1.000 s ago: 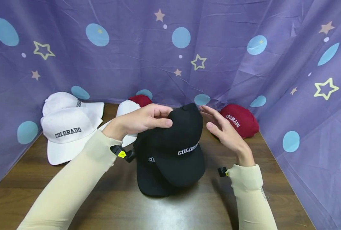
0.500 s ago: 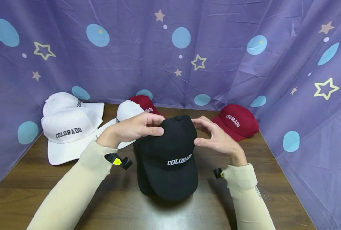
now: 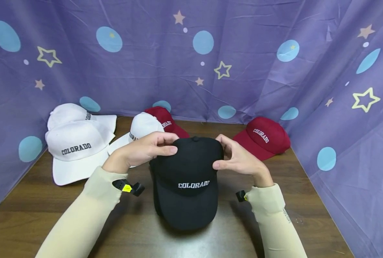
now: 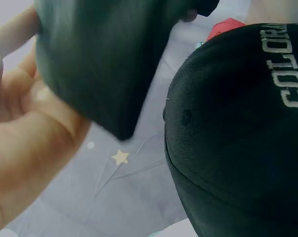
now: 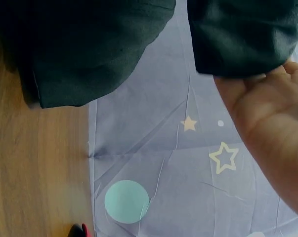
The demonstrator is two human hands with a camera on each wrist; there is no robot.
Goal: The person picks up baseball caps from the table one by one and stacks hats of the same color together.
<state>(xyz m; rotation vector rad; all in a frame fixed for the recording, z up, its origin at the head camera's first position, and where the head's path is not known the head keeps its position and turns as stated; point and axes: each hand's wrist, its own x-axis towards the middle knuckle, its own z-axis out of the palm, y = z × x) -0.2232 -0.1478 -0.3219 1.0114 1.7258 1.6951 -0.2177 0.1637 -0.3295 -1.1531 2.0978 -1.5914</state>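
A black baseball cap (image 3: 188,161) with white COLORADO lettering is held up by both hands, brim toward me. My left hand (image 3: 146,148) grips the left side of its crown, thumb in front. The right hand (image 3: 241,157) holds the opposite side, thumb in front and fingers behind. A second black cap (image 4: 237,138) lies below the held one, mostly hidden in the head view. In the left wrist view the held cap (image 4: 104,64) appears apart from it, and the right wrist view shows a gap between the held cap (image 5: 247,39) and the lower cap (image 5: 89,59).
Two white caps (image 3: 76,138) overlap on the left of the wooden table (image 3: 130,229). Behind my left hand are another white cap (image 3: 145,123) and a red cap (image 3: 161,114). Another red cap (image 3: 266,135) sits back right. A purple curtain (image 3: 165,82) borders the table.
The held black cap has moved left and toward me, now over the other black cap, its lettering facing forward. The right hand has gone from spread fingers beside it to gripping it.
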